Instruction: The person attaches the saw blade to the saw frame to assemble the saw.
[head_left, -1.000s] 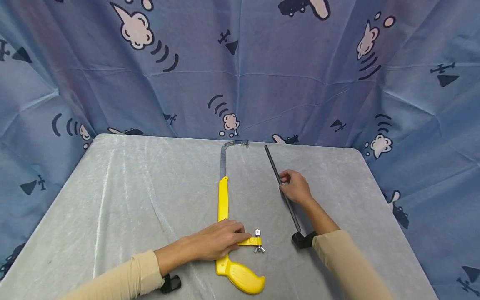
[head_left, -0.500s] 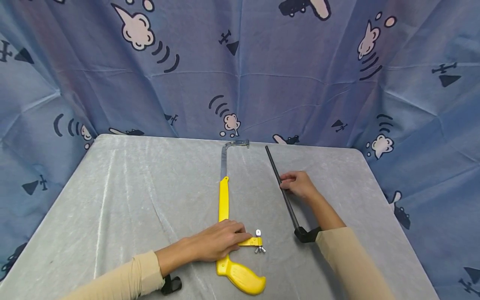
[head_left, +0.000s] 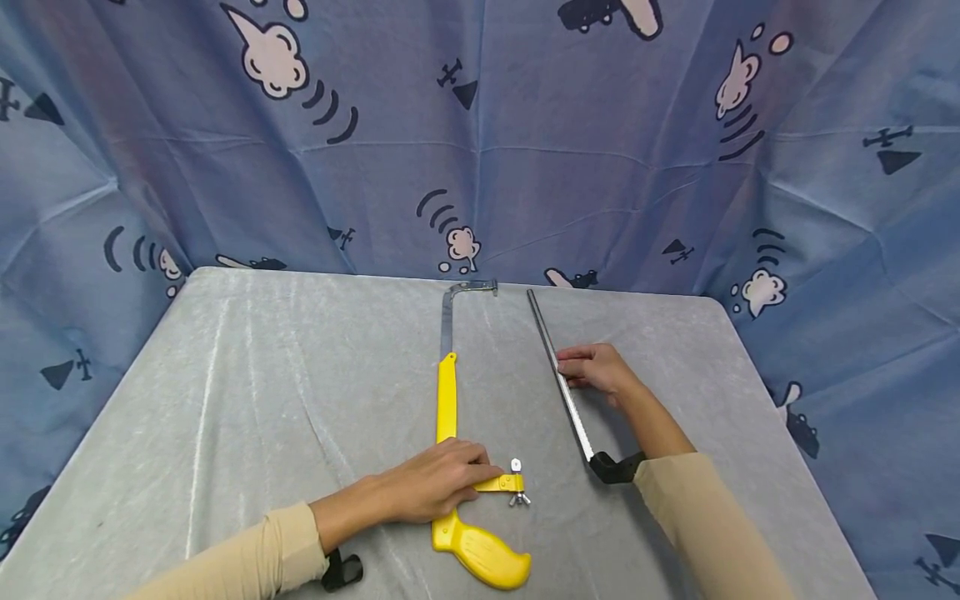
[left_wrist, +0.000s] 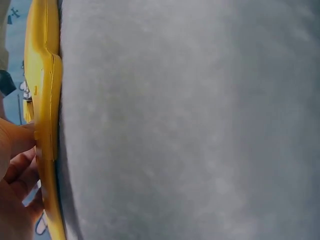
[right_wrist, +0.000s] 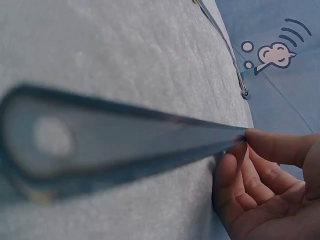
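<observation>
The left hand point(head_left: 442, 479) and the right hand point(head_left: 594, 367) are staying apart, each holding something above or on the table point(head_left: 337, 333). The left hand is gripping the yellow saw frame point(head_left: 447, 396), its thumb pressing one side and its fingers curling against the other. The frame is lying flat, stretching away beyond the left hand to a metal arm point(head_left: 447, 323) that is bending towards the right hand's side. Nearer the person than the left hand, the yellow handle point(head_left: 487, 557) is resting on the table, and a wing nut point(head_left: 518, 500) is sticking out just right of the left fingertips. The right hand is pinching a thin, shining blade point(head_left: 572, 408) between thumb and fingertips, and the blade is slanting past the hand's left side, well apart from the frame. Its near end, showing a round hole point(right_wrist: 53, 136), is appearing blurred close to the right wrist camera; whether its far end is touching the table, one cannot tell. Black wrist pieces are showing under both sleeves point(head_left: 225, 558), and a blue patterned curtain point(head_left: 375, 192) is hanging beyond both hands.
</observation>
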